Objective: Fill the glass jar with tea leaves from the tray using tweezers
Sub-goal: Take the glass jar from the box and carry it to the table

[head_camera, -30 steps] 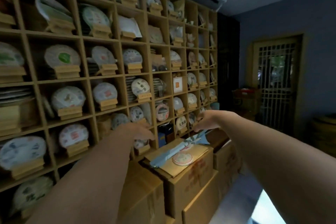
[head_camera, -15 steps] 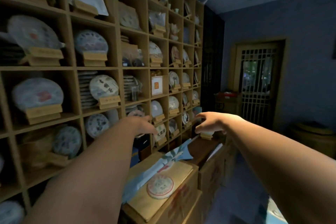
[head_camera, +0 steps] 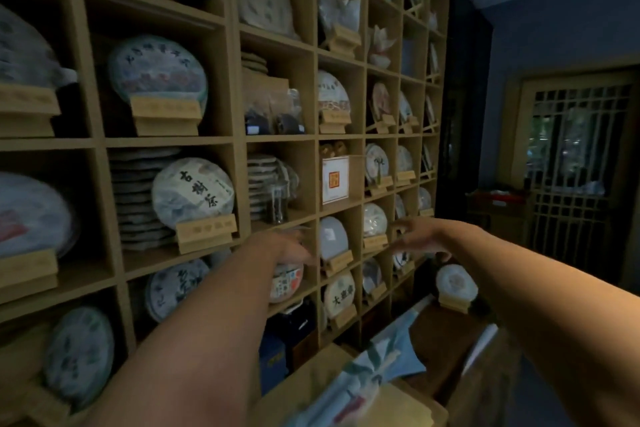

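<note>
A glass jar with dark tea leaves inside stands in a shelf compartment at mid height, in front of stacked tea cakes. My left hand reaches toward the shelf just below that compartment, fingers loose and blurred, holding nothing. My right hand is stretched out further right in front of the lower compartments, fingers spread and empty. No tray and no tweezers are in view.
A tall wooden shelf wall holds wrapped round tea cakes on wooden stands. Cardboard boxes with a blue cloth and a tea cake on a stand sit below right. A lattice door is at the far right.
The view has moved closer to the shelves and turned up. Both hands have risen and reached further toward the middle compartments. Neither hand has taken hold of anything.
</note>
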